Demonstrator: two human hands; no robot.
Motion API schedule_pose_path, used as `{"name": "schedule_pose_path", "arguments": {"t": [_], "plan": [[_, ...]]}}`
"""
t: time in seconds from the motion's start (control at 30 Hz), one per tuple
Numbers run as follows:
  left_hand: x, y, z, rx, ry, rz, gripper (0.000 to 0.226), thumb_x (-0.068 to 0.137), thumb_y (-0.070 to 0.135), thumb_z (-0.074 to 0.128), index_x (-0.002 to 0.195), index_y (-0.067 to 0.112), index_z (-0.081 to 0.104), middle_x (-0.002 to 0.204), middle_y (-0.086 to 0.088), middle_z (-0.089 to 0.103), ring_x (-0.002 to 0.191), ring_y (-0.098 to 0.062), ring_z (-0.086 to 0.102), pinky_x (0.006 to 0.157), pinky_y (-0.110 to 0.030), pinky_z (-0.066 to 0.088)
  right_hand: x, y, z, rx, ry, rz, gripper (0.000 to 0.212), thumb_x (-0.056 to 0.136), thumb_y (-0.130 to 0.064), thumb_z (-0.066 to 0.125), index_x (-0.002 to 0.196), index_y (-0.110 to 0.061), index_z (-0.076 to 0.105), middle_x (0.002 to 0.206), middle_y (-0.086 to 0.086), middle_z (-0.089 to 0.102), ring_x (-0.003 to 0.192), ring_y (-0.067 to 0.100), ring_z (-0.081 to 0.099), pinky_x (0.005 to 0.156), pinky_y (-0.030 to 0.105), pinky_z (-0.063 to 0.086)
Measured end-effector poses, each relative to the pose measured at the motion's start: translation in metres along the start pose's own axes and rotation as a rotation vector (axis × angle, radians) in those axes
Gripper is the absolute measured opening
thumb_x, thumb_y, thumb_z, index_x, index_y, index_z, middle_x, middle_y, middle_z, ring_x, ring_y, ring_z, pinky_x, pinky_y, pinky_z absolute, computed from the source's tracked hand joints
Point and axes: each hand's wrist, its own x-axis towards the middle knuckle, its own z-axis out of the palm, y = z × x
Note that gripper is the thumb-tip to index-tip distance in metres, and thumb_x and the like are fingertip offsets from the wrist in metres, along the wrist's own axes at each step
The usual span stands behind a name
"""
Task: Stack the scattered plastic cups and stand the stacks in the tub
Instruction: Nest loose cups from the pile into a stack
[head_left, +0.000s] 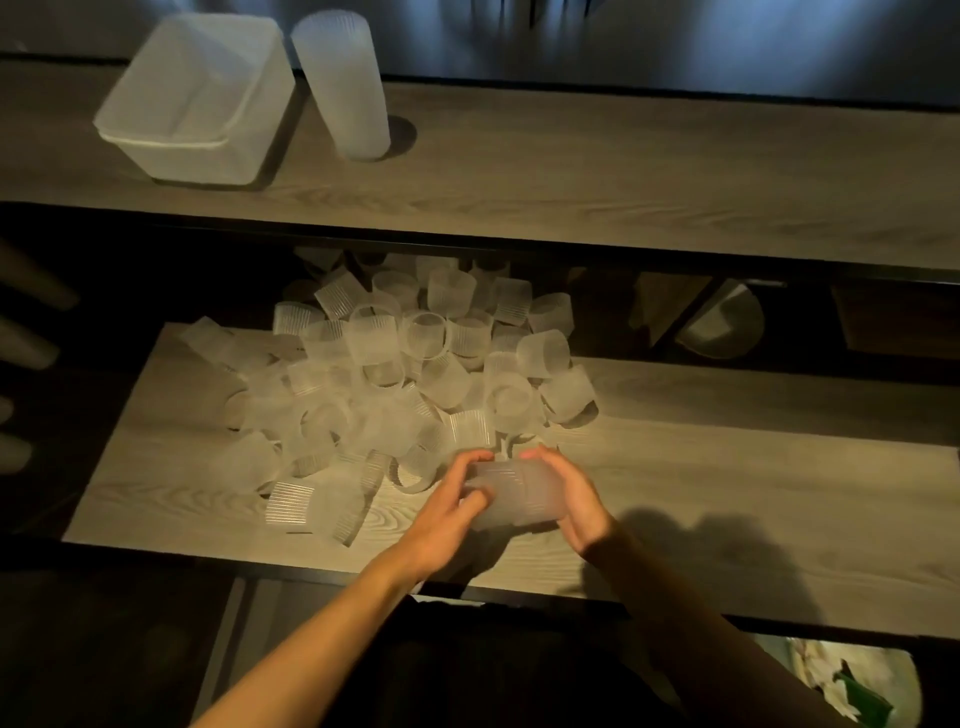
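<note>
No readable text, labels, brands or numbers on any visible surface.

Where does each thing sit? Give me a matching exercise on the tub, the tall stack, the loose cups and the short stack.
1 tub
2 tall stack
3 loose cups
4 short stack

a held between left hand and right hand
b heaped on the near board
c far board, at the left
d upright, right of the tub

Pairs: 1-c, 2-d, 3-b, 4-a

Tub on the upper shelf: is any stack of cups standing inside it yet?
No, the tub shows nothing inside it, and the one tall stack stands on the shelf just to its right.
</note>
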Motion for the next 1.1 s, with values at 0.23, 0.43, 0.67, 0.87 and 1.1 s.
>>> {"name": "schedule_pose_path", "arguments": {"t": [0.23, 0.43, 0.67, 0.87, 1.1], "plan": [[-0.006, 0.003, 0.000, 0.005, 0.101, 0.062, 0.037, 0.095, 0.044, 0.038, 0.130, 0.035, 0.041, 0.127, 0.004, 0.052, 0.107, -0.009, 0.052, 0.088, -0.022, 0.044, -0.007, -0.006, 0.021, 0.086, -0.004, -0.024, 0.050, 0.074, -0.051, 0.067, 0.107, -0.014, 0.068, 0.105, 0.007, 0.065, 0.100, 0.024, 0.058, 0.084, 0.040, 0.045], [-0.004, 0.004, 0.007, 0.002, 0.156, 0.080, 0.035, 0.096, 0.046, 0.043, 0.129, 0.035, 0.043, 0.126, 0.006, 0.053, 0.103, -0.004, 0.055, 0.081, -0.011, 0.044, -0.006, -0.004, 0.022, 0.149, -0.018, -0.010, 0.027, 0.089, -0.041, 0.065, 0.102, -0.019, 0.070, 0.107, 0.009, 0.064, 0.098, 0.026, 0.060, 0.078, 0.039, 0.048], [-0.003, 0.007, 0.040, 0.021, 0.092, 0.034, 0.095, 0.081, 0.090, 0.020, 0.154, 0.031, 0.016, 0.152, 0.012, 0.032, 0.137, 0.004, 0.036, 0.110, -0.018, 0.032, -0.009, 0.007, 0.032, 0.004, 0.033, -0.001, 0.037, 0.085, -0.055, 0.062, 0.104, -0.025, 0.074, 0.119, 0.011, 0.069, 0.114, 0.033, 0.063, 0.100, 0.053, 0.048], [0.010, -0.001, 0.034, 0.176, 0.079, 0.024, 0.078, 0.094, 0.074, 0.019, 0.156, 0.029, 0.025, 0.157, 0.013, 0.029, 0.145, -0.002, 0.028, 0.120, -0.027, 0.022, 0.000, 0.008, -0.007, 0.075, -0.016, 0.105, 0.058, 0.078, -0.053, 0.073, 0.121, -0.013, 0.068, 0.118, 0.017, 0.070, 0.102, 0.030, 0.068, 0.092, 0.047, 0.054], [0.063, -0.012, 0.033, 1.014, -0.009, 0.321, 0.050, 0.091, 0.013, 0.061, 0.140, 0.018, 0.054, 0.142, -0.002, 0.053, 0.132, -0.021, 0.048, 0.114, -0.034, 0.034, 0.001, 0.002, -0.051, 0.340, 0.153, 0.075, 0.025, 0.101, -0.025, 0.055, 0.119, -0.010, 0.063, 0.129, 0.021, 0.062, 0.109, 0.030, 0.065, 0.095, 0.046, 0.052]]}}
